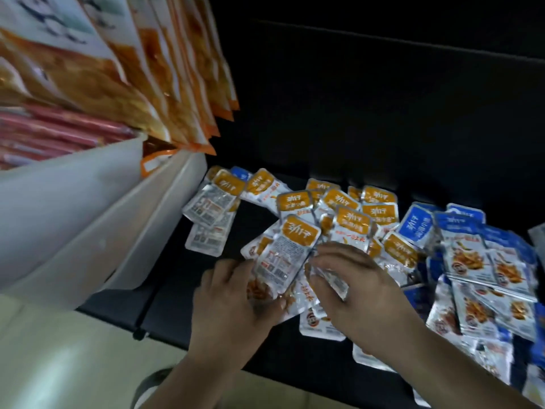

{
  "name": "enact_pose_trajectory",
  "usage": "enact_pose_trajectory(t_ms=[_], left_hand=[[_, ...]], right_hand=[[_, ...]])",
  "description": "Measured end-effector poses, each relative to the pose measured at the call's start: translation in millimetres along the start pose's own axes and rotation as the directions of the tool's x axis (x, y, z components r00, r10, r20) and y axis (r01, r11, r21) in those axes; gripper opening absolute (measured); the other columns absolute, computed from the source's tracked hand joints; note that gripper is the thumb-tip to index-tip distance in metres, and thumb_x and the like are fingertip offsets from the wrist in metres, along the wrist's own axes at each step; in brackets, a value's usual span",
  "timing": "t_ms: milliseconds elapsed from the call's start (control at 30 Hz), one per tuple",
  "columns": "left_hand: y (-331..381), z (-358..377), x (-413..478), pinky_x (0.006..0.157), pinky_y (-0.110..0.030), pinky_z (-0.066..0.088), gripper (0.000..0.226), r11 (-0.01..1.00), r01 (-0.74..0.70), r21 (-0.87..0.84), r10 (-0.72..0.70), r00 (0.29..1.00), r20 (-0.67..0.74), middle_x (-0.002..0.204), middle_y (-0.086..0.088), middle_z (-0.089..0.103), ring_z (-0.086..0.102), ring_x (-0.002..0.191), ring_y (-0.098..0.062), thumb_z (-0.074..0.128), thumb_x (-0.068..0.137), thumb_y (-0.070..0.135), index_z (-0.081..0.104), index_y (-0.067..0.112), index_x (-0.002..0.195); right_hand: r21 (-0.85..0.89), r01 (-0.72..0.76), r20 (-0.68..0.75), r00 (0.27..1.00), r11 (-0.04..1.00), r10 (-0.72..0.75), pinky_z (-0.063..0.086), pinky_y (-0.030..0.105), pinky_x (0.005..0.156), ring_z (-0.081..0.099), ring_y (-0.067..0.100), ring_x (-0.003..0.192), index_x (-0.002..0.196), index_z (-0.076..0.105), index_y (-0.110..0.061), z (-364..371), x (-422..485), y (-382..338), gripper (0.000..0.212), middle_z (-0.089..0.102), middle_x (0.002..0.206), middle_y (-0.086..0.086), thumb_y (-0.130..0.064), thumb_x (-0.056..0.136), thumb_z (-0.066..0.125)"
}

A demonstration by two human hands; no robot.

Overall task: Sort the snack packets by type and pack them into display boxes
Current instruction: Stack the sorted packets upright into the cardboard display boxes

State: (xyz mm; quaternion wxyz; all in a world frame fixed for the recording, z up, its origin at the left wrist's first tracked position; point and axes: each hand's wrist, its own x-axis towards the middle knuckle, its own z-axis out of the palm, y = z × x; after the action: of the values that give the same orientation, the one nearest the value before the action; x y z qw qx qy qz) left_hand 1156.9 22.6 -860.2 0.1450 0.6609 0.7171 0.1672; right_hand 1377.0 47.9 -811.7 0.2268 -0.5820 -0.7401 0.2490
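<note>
Grips at the tabletop (165,302): my left hand (233,302) clasps the orange packet stack (283,258); my right hand (356,293) pinches its right edge. Blue packets (483,261) run off-frame at right; print blurred.

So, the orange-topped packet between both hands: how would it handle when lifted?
Probably floppy: the orange-topped packet looks thin and creased between the left hand and right hand. Likely light: a small, flat pouch. Its glossy foil may slip over other packets.

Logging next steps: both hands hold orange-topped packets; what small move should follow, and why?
Probably square the held orange-topped packets between left hand and right hand into one stack: they sit fanned and askew, not ready for the white boxes.
</note>
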Motion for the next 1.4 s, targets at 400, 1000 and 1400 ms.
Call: enact_pose_trajectory(t_ms=[400, 1000, 1400], left_hand=[[5, -14, -9, 0.090, -0.036, 0.053, 0.081, 0.936, 0.068, -0.346, -0.081, 0.996, -0.025, 0.119, 0.023, 0.041, 0.050, 0.113, -0.007, 0.069, 0.062, 0.064, 0.053, 0.039, 0.137], [34, -6, 27, 0.071, -0.031, 0.057, 0.021, 0.952, -0.285, -0.115, 0.288, 0.957, 0.012, 0.098, 0.013, 0.070, 0.065, 0.087, -0.011, 0.063, 0.091, 0.044, 0.069, 0.028, 0.104], [35, -7, 13, 0.070, -0.028, 0.057, 0.023, 0.842, 0.027, -0.539, 0.066, 0.986, 0.152, 0.098, 0.016, 0.068, 0.069, 0.083, -0.005, 0.089, 0.077, 0.040, 0.073, 0.028, 0.088]], right_hand=[[0.388, -0.278, -0.008, 0.952, 0.879, 0.305, 0.052, 0.014, 0.074, 0.066, -0.007, 0.095, 0.110, 0.071, -0.046, -4, 8, -19, 0.025, 0.069, 0.107, -0.025, -0.028, 0.093, 0.073], [0.394, -0.278, -0.036, 0.948, 0.876, 0.317, 0.048, 0.011, 0.063, 0.068, 0.001, 0.081, 0.102, 0.076, -0.038, -12, 0, -19, 0.019, 0.070, 0.089, -0.025, -0.021, 0.096, 0.069], [0.490, -0.385, 0.078, 0.913, 0.783, 0.400, 0.056, 0.026, 0.079, 0.073, 0.006, 0.087, 0.094, 0.079, -0.032, -11, 4, -21, 0.018, 0.078, 0.090, -0.012, -0.016, 0.096, 0.071]])
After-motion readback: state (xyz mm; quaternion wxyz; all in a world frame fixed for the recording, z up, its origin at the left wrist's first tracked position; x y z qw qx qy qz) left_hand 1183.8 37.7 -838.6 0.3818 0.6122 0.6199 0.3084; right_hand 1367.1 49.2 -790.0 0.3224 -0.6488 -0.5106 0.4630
